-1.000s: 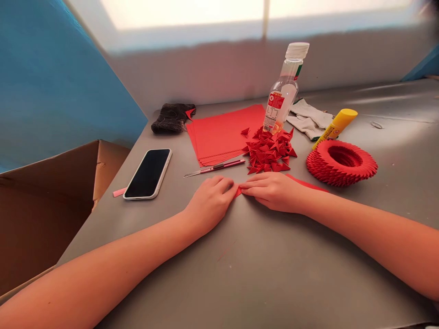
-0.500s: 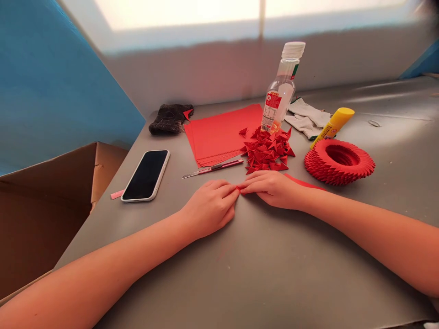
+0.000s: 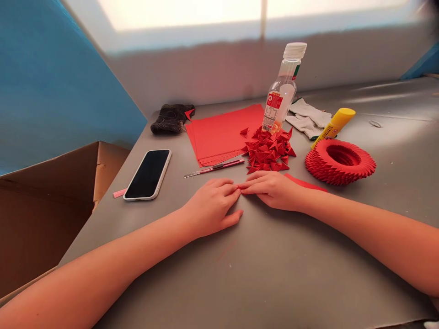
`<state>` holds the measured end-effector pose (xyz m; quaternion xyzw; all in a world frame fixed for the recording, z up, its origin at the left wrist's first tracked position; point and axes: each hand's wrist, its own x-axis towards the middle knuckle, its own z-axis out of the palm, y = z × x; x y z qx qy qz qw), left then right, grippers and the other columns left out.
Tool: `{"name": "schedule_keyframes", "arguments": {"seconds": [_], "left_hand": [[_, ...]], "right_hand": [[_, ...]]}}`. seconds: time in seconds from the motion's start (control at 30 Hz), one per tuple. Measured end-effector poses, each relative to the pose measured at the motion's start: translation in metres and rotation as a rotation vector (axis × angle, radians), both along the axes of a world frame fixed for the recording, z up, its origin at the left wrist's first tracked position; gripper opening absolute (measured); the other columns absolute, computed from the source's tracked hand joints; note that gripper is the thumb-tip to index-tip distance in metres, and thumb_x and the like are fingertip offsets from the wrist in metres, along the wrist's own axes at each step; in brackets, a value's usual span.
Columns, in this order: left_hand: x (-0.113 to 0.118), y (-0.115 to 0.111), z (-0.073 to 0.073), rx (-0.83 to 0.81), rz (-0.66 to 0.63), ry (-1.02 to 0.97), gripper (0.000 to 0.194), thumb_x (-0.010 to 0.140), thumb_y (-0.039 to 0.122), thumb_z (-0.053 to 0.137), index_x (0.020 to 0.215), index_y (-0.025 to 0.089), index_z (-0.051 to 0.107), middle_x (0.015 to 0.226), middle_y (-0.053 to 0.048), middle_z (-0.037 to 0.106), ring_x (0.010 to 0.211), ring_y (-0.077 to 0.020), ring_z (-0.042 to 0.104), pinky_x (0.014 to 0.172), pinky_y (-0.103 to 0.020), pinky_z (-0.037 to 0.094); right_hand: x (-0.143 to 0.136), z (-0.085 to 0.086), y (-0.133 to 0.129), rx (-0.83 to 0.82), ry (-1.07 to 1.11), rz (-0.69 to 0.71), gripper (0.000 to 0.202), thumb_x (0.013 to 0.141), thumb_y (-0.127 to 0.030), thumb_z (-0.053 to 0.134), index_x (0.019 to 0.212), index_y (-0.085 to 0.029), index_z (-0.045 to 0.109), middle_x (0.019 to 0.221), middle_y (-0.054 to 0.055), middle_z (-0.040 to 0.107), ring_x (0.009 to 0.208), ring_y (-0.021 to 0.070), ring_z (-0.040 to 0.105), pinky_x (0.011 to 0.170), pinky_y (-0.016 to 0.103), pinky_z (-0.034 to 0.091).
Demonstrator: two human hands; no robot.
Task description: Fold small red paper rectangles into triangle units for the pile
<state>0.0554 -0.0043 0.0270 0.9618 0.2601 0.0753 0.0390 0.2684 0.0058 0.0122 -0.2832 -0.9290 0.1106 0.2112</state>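
My left hand (image 3: 213, 205) rests on the grey table, its fingertips on a small red paper piece (image 3: 239, 187) and its thumb held apart below. From the other side, my right hand (image 3: 270, 188) presses fingers together onto the same piece. Most of that paper is hidden under the fingertips. A red paper strip (image 3: 305, 183) lies partly beneath my right wrist. Just beyond my hands is a heap of folded red paper triangles (image 3: 269, 151). A utility knife (image 3: 214, 168) with its blade out lies beyond my left hand.
Red sheets (image 3: 222, 132) lie stacked behind the knife. A bottle (image 3: 281, 96), white gloves (image 3: 308, 116), a yellow glue stick (image 3: 334, 125) and a red folded-paper ring (image 3: 363, 164) stand right. Left are a phone (image 3: 148, 175), dark cloth bundle (image 3: 169, 119) and cardboard box (image 3: 99, 171).
My left thumb has moved away from the other fingers, out to the right and down. Both hands' fingertips stay on the small paper piece. The view has shifted very slightly.
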Motion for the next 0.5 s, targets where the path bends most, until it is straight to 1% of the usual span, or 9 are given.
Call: {"name": "schedule_keyframes", "arguments": {"seconds": [0.1,0.17,0.23,0.33,0.4,0.5], "left_hand": [[0.000,0.000,0.001,-0.015,0.012,-0.002,0.044,0.081,0.041,0.046,0.112,0.012,0.056,0.111,-0.012,0.061,0.107,-0.0270,0.049,0.093,-0.041,0.037],[0.000,0.000,0.002,-0.022,0.027,-0.004,0.047,0.081,0.045,0.046,0.113,0.012,0.055,0.112,-0.011,0.060,0.105,-0.0262,0.050,0.092,-0.041,0.037],[0.001,-0.001,0.002,-0.019,0.037,0.006,0.050,0.082,0.048,0.044,0.114,0.011,0.054,0.111,-0.011,0.060,0.103,-0.0263,0.051,0.091,-0.041,0.037],[0.002,-0.002,0.001,0.000,0.044,0.031,0.054,0.083,0.052,0.040,0.117,0.011,0.052,0.112,-0.011,0.060,0.104,-0.0268,0.049,0.091,-0.041,0.036],[0.002,-0.002,0.001,0.012,0.046,0.039,0.053,0.084,0.052,0.039,0.118,0.013,0.051,0.114,-0.010,0.058,0.105,-0.0267,0.048,0.091,-0.041,0.036],[0.001,-0.003,0.000,0.031,0.065,0.039,0.047,0.086,0.047,0.039,0.117,0.014,0.051,0.118,-0.009,0.057,0.108,-0.0262,0.047,0.092,-0.041,0.036]], "right_hand": [[0.000,0.000,0.000,0.024,-0.038,0.005,0.035,0.081,-0.005,0.040,0.100,-0.019,0.067,0.097,0.000,0.068,0.094,0.0176,0.057,0.082,0.030,0.049],[0.000,0.003,0.001,0.029,-0.080,0.013,0.034,0.081,-0.006,0.042,0.100,-0.019,0.067,0.093,0.002,0.069,0.094,0.0183,0.056,0.081,0.030,0.049],[0.002,0.008,0.001,0.012,-0.138,0.009,0.034,0.080,-0.006,0.044,0.100,-0.020,0.067,0.091,0.003,0.069,0.095,0.0188,0.056,0.080,0.030,0.049],[0.005,0.019,-0.002,-0.008,-0.235,-0.033,0.036,0.077,-0.003,0.046,0.099,-0.022,0.068,0.095,0.004,0.067,0.097,0.0188,0.056,0.079,0.029,0.048],[0.007,0.025,-0.005,0.007,-0.270,-0.048,0.036,0.076,-0.003,0.047,0.097,-0.022,0.068,0.097,0.006,0.066,0.095,0.0184,0.057,0.077,0.029,0.047],[0.007,0.029,-0.010,0.027,-0.293,-0.011,0.031,0.075,-0.004,0.048,0.090,-0.020,0.070,0.092,0.007,0.067,0.090,0.0182,0.057,0.075,0.028,0.046]]}}
